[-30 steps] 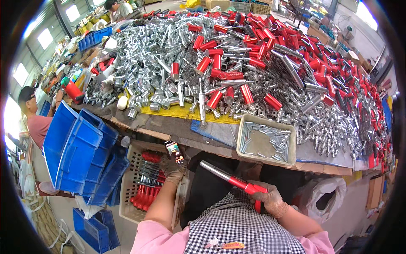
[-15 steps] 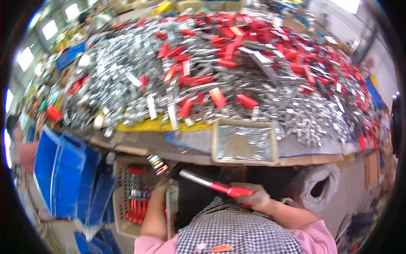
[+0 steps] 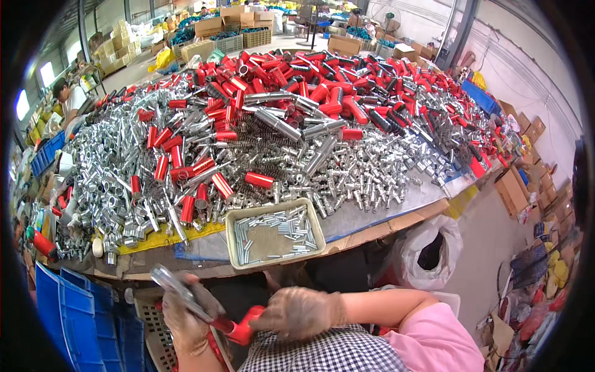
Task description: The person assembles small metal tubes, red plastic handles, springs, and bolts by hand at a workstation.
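In front of my checked apron, both gloved hands are on a tool with a silver metal tube and a red handle (image 3: 240, 332). My left hand (image 3: 189, 316) is closed around the tube, which slants up and left past the fingers. My right hand (image 3: 300, 312) is closed at the handle's right end, its fingertips partly hidden. Beyond my hands, at the table's near edge, a cream tray (image 3: 232, 243) holds small silver pins along its sides. Behind it spreads a large heap of silver metal parts (image 3: 118, 164), with springs and red handles (image 3: 353, 108) mixed in.
Blue plastic bins (image 3: 77, 316) stand at the lower left, beside a cream perforated crate (image 3: 152, 322) below my left hand. A white sack (image 3: 406, 255) stands right of the table. Cardboard boxes (image 3: 511, 192) line the right wall. Another person (image 3: 75, 99) is at the far left.
My hands have come together, and the left one now grips the tool's tube, which pointed free from my right hand before. The view has shifted, showing more of the room behind the heap.
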`<state>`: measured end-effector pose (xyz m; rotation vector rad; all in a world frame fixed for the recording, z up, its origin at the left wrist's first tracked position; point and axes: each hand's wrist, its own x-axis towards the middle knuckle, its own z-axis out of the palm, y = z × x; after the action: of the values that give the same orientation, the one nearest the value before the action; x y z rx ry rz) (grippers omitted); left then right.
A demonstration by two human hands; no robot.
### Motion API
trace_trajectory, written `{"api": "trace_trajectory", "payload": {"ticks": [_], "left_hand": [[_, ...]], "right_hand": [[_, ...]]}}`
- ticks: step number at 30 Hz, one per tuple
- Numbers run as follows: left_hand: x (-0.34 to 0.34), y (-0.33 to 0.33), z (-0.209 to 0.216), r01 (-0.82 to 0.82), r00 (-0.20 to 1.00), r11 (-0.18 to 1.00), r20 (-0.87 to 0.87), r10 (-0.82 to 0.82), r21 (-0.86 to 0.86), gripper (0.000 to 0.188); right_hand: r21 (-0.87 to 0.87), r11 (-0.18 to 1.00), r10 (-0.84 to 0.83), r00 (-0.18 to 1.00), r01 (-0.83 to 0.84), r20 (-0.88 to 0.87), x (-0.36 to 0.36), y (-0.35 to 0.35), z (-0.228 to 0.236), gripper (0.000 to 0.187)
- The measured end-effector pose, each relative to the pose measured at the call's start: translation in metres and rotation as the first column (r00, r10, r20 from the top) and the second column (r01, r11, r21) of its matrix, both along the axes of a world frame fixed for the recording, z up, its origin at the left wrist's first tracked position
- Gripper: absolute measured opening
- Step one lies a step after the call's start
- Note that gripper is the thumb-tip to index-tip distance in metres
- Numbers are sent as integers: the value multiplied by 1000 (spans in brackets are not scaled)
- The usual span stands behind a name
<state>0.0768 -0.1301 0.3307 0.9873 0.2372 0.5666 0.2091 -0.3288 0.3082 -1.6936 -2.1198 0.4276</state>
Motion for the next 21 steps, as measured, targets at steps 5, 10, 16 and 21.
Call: {"api": "trace_trajectory", "payload": {"ticks": [5, 10, 16, 21], "left_hand": [[-12, 2, -10, 660, 740, 751, -156, -655, -19, 56], [13, -30, -10, 756, 558, 646, -412, -720, -105, 49], [13, -35, 5, 629, 697, 777, -458, -552, 21, 34], [21, -43, -3, 586, 799, 722, -413, -438, 367, 32]], "right_hand": [[96, 509, -861, 502, 856, 84, 116, -41, 31, 49], [207, 263, -886, 150, 942, 439, 203, -83, 1, 30], [401, 236, -947, 302, 885, -109, 192, -73, 6, 27], [-142, 837, -265, 163, 528, -950, 80, -31, 66, 31]]}}
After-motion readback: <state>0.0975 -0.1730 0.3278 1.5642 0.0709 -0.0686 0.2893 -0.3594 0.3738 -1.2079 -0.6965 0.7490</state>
